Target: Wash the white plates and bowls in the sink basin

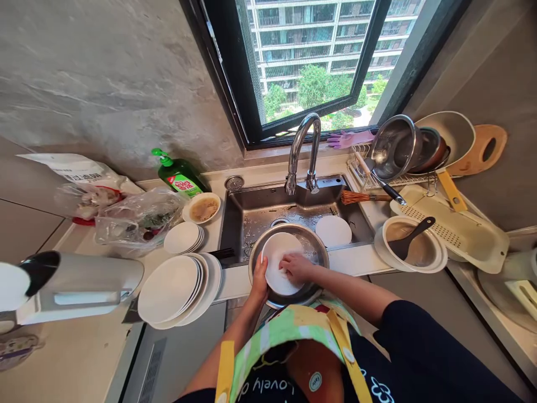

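free: sink gap between faucet and steel bowl | obstacle: stacked plates (tight squeeze)

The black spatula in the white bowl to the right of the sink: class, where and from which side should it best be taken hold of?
Grip the black spatula by its handle near the free end, coming from above and the upper right. The handle angles up over the rim of the white bowl, clear of it, while the blade lies down inside.

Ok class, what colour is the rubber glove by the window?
The rubber glove is pinkish purple, best in the head view.
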The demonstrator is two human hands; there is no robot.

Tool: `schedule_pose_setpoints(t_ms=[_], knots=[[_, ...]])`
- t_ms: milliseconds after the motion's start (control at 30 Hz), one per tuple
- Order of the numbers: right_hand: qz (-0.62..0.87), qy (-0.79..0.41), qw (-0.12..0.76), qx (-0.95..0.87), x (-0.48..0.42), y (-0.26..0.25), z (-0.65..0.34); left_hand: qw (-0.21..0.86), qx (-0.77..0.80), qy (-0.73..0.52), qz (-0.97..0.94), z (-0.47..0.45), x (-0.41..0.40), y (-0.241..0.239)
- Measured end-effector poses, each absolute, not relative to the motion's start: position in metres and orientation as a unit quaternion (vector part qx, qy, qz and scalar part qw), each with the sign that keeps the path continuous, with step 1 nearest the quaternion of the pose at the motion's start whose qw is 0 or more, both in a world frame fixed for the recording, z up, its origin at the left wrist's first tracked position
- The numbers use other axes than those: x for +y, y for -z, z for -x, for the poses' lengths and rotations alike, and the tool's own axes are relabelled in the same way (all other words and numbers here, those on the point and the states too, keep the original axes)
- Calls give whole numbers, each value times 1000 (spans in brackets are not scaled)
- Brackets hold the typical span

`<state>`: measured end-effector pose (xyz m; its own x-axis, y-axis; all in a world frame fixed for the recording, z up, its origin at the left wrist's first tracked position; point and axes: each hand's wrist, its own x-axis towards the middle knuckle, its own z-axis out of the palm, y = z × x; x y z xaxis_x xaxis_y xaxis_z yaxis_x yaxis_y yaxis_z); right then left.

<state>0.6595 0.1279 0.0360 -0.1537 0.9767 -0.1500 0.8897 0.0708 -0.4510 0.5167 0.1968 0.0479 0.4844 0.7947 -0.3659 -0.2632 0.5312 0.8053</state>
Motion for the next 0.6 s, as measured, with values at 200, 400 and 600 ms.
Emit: schedule_pose_setpoints(t_ms=[200,400,600], knots=[[721,-129,99,-673,136,-37,-677,756,411,-328,-390,-515,202,-48],[735,-136,119,-654,141,-39,-683,749,413,-333,-398,-517,202,-44],[755,-209,58,-619,123,-33,-651,709,413,-375,-432,-524,194,-46]])
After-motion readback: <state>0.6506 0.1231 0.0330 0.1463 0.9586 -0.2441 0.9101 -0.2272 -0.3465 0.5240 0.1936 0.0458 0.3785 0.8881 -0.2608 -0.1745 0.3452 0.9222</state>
